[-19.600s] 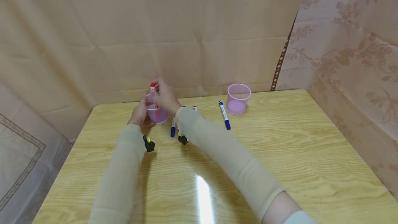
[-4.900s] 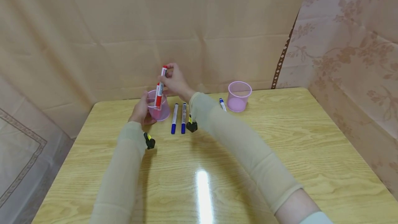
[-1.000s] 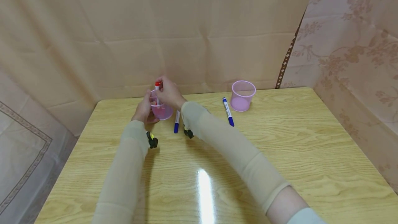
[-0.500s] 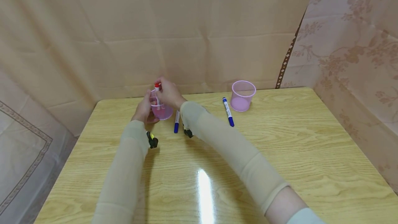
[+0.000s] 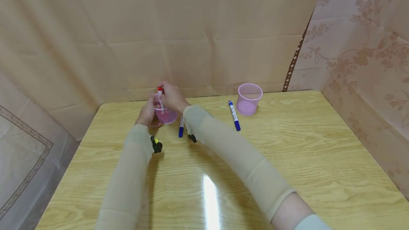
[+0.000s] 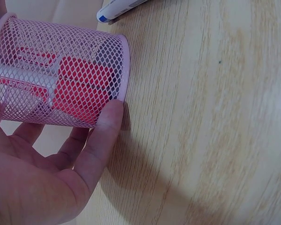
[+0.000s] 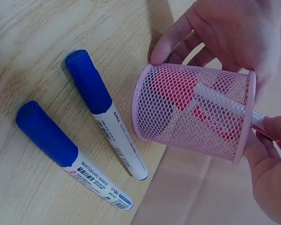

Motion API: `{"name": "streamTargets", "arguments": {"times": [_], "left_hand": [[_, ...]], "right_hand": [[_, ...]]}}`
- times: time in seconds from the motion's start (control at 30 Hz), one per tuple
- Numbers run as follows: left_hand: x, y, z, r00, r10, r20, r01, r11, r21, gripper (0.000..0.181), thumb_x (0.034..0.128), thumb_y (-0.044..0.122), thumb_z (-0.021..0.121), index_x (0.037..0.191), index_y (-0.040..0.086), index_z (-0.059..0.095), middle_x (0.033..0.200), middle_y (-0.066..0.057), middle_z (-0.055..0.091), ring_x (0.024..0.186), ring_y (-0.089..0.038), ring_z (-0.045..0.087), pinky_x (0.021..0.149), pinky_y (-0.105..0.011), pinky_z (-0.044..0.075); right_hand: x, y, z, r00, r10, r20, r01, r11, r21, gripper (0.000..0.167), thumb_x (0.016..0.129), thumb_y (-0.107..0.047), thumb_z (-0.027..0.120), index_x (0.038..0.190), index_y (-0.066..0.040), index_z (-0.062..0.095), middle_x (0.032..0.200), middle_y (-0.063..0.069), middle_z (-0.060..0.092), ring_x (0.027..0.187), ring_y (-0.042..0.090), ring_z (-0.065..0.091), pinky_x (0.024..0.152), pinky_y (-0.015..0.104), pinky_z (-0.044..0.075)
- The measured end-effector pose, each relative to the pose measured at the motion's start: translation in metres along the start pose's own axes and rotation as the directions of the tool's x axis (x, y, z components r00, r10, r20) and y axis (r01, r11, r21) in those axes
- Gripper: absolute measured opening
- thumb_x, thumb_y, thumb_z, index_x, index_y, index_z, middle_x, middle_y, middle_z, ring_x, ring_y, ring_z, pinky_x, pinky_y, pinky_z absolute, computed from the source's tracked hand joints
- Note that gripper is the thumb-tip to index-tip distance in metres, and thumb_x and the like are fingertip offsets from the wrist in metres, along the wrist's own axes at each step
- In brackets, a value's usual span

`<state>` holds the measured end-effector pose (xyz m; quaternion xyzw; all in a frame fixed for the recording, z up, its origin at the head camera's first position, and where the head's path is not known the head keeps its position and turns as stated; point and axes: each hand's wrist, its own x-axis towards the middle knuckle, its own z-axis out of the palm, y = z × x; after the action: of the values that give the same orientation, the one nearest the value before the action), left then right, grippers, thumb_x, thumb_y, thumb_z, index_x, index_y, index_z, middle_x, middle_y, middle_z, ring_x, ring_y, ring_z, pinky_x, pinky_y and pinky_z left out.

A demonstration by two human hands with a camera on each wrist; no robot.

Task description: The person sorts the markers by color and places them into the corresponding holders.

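Note:
My left hand (image 5: 147, 114) grips a pink mesh cup (image 5: 167, 115) at the table's back left. In the left wrist view, the fingers of my left hand (image 6: 51, 173) curl along the side of the cup (image 6: 61, 75), and red-capped markers show through its mesh. My right hand (image 5: 173, 98) pinches the upper end of a white marker with a red end (image 5: 160, 97), its lower part inside the cup. In the right wrist view, my right hand (image 7: 271, 173) is at the rim of the cup (image 7: 192, 112), thumb and fingers on the marker.
Two blue-capped markers (image 7: 91, 84) (image 7: 49, 136) lie side by side near the held cup; one blue cap (image 5: 181, 132) shows in the head view. Farther right, another blue marker (image 5: 234, 115) lies beside a second pink cup (image 5: 249, 100). A beige cloth (image 5: 191, 27) hangs behind the table.
Since several seconds ago, the red marker in my right hand has come down into the cup. In the last second it has lowered slightly, while my left hand has kept its grip.

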<state>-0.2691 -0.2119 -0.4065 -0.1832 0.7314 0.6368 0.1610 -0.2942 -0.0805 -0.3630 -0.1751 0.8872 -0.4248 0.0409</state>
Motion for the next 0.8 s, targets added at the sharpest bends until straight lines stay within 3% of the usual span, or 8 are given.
{"name": "streamTargets", "arguments": {"times": [0.17,0.33,0.5,0.8], "left_hand": [[0.004,-0.002,-0.001,1.0,-0.014,-0.004,0.014,1.0,-0.007,0.082,0.0982,0.076,0.017,0.158,0.022,0.035,0.15,-0.014,0.043,0.121,-0.031,0.053,0.089,-0.043,0.054],[0.006,-0.002,-0.001,1.0,-0.018,-0.006,0.018,1.0,-0.004,0.081,0.0986,0.075,0.017,0.159,0.024,0.033,0.151,-0.014,0.043,0.121,-0.031,0.052,0.088,-0.042,0.055],[0.004,0.0,-0.001,1.0,-0.019,-0.01,0.019,1.0,-0.002,0.08,0.0988,0.075,0.017,0.16,0.025,0.031,0.151,-0.013,0.043,0.122,-0.031,0.05,0.089,-0.043,0.054],[0.001,0.001,0.0,0.999,-0.03,-0.019,0.03,1.0,-0.003,0.081,0.0985,0.075,0.016,0.16,0.025,0.031,0.151,-0.013,0.042,0.125,-0.031,0.049,0.096,-0.046,0.051]], "right_hand": [[-0.001,0.003,0.0,1.0,-0.014,-0.019,0.014,1.0,0.014,0.039,0.099,-0.001,0.062,0.137,-0.008,0.054,0.122,0.006,0.064,0.113,0.019,0.062,0.094,0.026,0.052],[-0.002,0.008,0.002,0.995,-0.054,-0.087,0.057,0.998,0.03,0.039,0.098,-0.002,0.063,0.136,-0.005,0.056,0.124,0.007,0.063,0.113,0.019,0.06,0.096,0.024,0.05],[-0.001,0.009,0.006,0.986,-0.094,-0.138,0.093,0.996,-0.015,0.04,0.098,-0.003,0.064,0.137,-0.004,0.057,0.131,0.01,0.059,0.118,0.021,0.057,0.1,0.026,0.047],[0.001,0.008,0.011,0.985,-0.043,-0.169,0.039,0.999,-0.027,0.043,0.099,-0.004,0.063,0.142,-0.009,0.057,0.136,0.006,0.054,0.122,0.017,0.054,0.104,0.026,0.045]]}}
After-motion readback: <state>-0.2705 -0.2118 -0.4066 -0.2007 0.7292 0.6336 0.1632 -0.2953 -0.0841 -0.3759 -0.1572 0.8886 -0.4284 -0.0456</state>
